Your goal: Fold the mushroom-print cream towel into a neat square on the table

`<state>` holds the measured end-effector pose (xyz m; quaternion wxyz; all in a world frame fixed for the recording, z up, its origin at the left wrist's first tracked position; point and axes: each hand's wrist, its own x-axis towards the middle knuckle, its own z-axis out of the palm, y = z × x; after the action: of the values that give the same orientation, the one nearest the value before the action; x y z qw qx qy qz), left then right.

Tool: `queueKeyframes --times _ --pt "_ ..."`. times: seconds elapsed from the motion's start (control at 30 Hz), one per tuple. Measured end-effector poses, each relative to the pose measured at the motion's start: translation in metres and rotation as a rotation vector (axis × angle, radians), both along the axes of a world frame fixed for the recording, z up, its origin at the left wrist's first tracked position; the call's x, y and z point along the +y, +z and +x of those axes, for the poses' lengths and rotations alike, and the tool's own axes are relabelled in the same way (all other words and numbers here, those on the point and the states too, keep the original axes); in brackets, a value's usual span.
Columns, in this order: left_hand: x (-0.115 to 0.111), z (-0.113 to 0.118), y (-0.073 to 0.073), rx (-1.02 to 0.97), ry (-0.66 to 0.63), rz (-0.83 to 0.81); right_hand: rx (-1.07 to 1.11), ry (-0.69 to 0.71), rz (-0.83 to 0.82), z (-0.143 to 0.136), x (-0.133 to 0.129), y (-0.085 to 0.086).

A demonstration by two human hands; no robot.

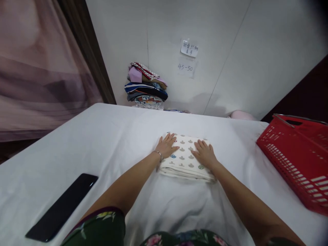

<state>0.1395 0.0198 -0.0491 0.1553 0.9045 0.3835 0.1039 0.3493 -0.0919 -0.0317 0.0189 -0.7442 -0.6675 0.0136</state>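
Dark-green floral garment [102, 228], nearside of folded cream patterned cotton-like cloth [183, 153]; latter probably light, soft, best lifted by near edge [187, 174]. Left hand [166, 146], right hand [205, 155] rest atop, fingers spread flat.

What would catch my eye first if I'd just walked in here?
Probably the bright red basket at the right edge of the white-covered table. Next, the folded patterned cloth at the middle, with the left hand and right hand resting on it. Behind the table, a colourful fabric stack stands by the wall.
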Motion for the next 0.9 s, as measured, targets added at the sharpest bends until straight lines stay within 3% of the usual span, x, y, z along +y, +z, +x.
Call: queueKeyframes --times 0.13,0.3,0.43,0.6,0.77,0.9 --pt "0.0 0.001 -0.001 -0.024 -0.003 0.008 0.102 -0.01 0.013 0.016 -0.01 -0.008" --pt "-0.004 0.003 0.01 0.002 0.036 -0.007 0.378 -0.058 0.101 0.019 -0.012 0.0" --pt "-0.015 -0.011 0.019 -0.031 0.207 -0.084 0.685 -0.26 0.242 0.032 -0.035 -0.003" --pt "-0.044 -0.049 0.017 -0.248 0.456 -0.25 1.031 -0.407 0.258 0.041 -0.076 -0.02" --pt "-0.074 -0.075 0.012 -0.331 0.443 -0.456 0.977 -0.471 0.229 0.031 -0.1 -0.017" --pt "-0.087 -0.075 0.015 -0.328 0.449 -0.543 0.936 -0.516 0.209 0.023 -0.108 -0.01"
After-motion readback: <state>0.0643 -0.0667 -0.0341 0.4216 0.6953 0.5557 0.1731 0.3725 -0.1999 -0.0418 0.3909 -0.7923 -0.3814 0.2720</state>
